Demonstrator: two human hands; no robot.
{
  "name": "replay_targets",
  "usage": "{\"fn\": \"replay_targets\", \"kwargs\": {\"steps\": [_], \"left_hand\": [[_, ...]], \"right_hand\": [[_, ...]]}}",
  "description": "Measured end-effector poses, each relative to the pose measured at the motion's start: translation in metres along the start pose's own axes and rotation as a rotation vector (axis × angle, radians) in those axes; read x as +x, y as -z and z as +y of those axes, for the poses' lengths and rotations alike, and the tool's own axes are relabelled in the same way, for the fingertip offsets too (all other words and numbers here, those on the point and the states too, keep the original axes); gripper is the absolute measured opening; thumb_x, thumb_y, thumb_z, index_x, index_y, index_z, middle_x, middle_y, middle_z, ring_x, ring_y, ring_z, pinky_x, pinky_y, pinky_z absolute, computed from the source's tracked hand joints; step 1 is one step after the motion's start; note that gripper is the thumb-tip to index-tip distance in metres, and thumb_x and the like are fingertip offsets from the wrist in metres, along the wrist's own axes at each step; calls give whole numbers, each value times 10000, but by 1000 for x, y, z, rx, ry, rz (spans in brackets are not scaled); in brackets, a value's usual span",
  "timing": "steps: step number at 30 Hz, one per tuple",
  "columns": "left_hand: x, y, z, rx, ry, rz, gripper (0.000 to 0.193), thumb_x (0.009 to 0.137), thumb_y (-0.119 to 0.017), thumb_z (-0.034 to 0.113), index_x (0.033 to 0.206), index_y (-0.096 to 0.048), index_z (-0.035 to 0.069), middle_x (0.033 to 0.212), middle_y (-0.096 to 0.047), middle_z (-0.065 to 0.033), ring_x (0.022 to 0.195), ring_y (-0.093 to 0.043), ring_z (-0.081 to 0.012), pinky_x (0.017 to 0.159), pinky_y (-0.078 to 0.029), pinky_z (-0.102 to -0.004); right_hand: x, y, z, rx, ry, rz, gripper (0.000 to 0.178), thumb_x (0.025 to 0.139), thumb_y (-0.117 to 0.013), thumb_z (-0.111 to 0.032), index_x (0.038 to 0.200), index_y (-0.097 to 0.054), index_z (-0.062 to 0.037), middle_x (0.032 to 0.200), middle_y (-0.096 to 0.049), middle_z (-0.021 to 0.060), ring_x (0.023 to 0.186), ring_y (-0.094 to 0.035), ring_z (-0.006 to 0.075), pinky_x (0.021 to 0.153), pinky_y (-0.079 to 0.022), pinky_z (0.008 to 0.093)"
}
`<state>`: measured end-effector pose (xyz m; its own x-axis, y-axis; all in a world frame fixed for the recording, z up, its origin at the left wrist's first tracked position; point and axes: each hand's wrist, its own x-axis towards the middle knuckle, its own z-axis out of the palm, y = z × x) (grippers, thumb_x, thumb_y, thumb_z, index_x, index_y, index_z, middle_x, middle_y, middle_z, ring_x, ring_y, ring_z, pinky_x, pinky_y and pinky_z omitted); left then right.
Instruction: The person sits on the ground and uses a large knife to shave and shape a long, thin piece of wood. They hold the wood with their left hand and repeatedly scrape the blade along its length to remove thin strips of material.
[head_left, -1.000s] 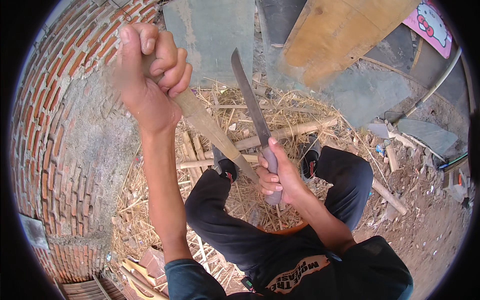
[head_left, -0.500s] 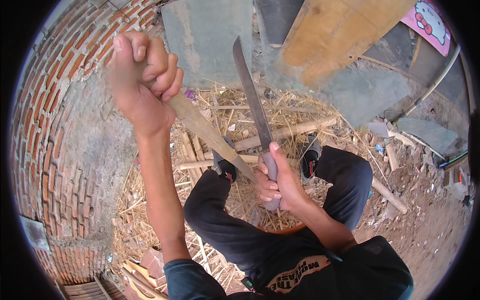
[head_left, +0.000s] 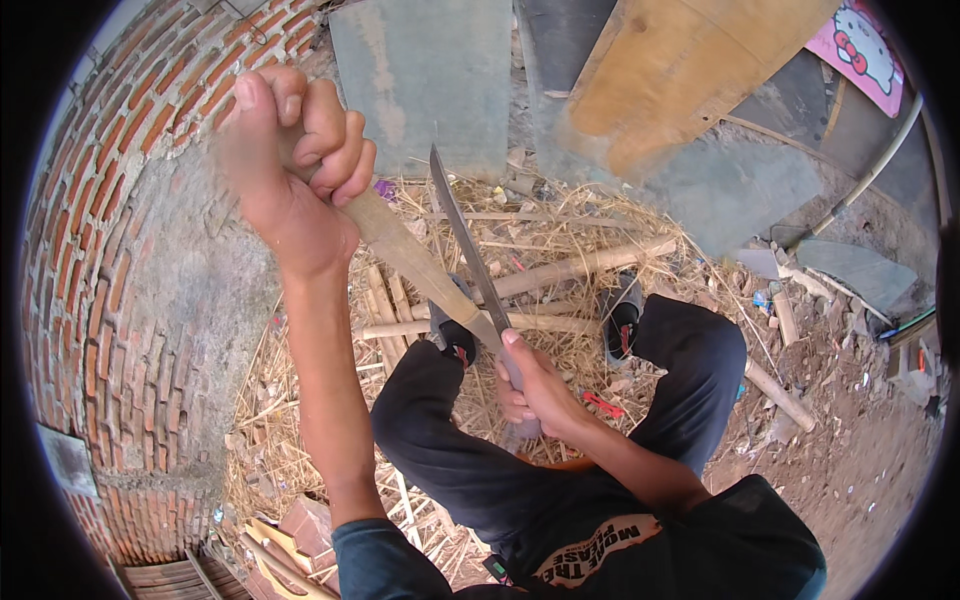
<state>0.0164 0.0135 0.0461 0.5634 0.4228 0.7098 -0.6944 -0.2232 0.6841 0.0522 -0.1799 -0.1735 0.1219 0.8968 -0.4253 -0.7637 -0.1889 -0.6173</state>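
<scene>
My left hand (head_left: 305, 160), raised at the upper left, is closed around the upper end of a long flat bamboo strip (head_left: 408, 258). The strip slants down to the right and narrows toward its lower end between my knees. In my right hand (head_left: 545, 390) is a machete (head_left: 466, 236), gripped by its greyish-purple handle. Its dark blade points up and to the left. Close to the handle, the blade meets the strip's lower part; whether it cuts into the bamboo I cannot tell.
Bamboo poles (head_left: 590, 262) lie on scattered straw (head_left: 420, 215) around my feet. A brick wall (head_left: 120, 260) rises at the left. Grey sheets (head_left: 425, 80) and a tan board (head_left: 690, 60) are ahead. A red object (head_left: 602, 404) lies beside my right wrist.
The machete has come left and lower, its blade now against the strip's lower part rather than apart from it. My left hand and the strip have shifted slightly to the right.
</scene>
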Motion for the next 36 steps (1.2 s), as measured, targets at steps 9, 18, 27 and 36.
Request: {"fn": "replay_targets", "kwargs": {"steps": [9, 18, 27, 36], "left_hand": [[-2, 2, 2, -27, -26, -8, 344, 1093, -400, 424, 897, -407, 141, 644, -295, 57, 485, -209, -32, 402, -204, -191], [-4, 2, 4, -43, 1, -16, 363, 1089, -399, 446, 884, -394, 146, 637, -290, 60, 481, -211, -32, 404, -200, -186], [-3, 5, 3, -136, 16, -108, 397, 1082, -380, 491, 874, -364, 153, 635, -281, 63, 477, -211, -31, 386, -196, -183], [-8, 13, 11, -113, 5, -85, 409, 1081, -375, 503, 877, -360, 149, 636, -283, 58, 480, -211, -33, 391, -194, -185]], "right_hand": [[-19, -12, -14, -49, 245, -62, 498, 1051, -420, -531, 804, -425, -98, 559, -350, -12, 419, -292, 72, 393, -253, 256], [-12, 7, -6, 71, -85, -45, 537, 1029, -413, -600, 822, -408, -104, 538, -334, -10, 396, -286, 83, 404, -289, 282], [-21, -10, -20, -9, 200, -19, 603, 1019, -349, -667, 813, -405, -103, 508, -292, -25, 363, -254, 93, 388, -282, 274], [-38, -11, -46, 51, 95, -50, 618, 1009, -324, -698, 809, -400, -119, 500, -277, -24, 356, -237, 89, 404, -281, 277]]}}
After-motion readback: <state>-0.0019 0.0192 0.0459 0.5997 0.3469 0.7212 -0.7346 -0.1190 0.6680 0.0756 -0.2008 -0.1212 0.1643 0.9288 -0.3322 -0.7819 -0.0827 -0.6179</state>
